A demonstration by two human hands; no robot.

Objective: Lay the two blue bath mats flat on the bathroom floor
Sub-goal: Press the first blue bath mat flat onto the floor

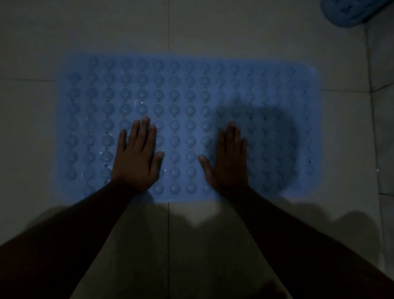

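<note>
head view, dim light. the mat (189, 89) lies spread on the tiled floor (107, 24), bumps showing, long side across the view, and no edge is visibly curled. the left hand (136, 156) rests on the mat's near half, left of its middle. the right hand (230, 161) rests right of its middle, at the edge of a dark shadow (269, 141). both hands lie flat, palms down, fingers straight and thumbs pointing toward each other, grasping nothing. this pose is judged to press the mat so it seats against the floor. beyond the mat's far right corner, well apart from it, a blue lump (348, 10) is cut off by the frame. it may be the second mat, not yet laid, or a slipper; this cannot be told.
</note>
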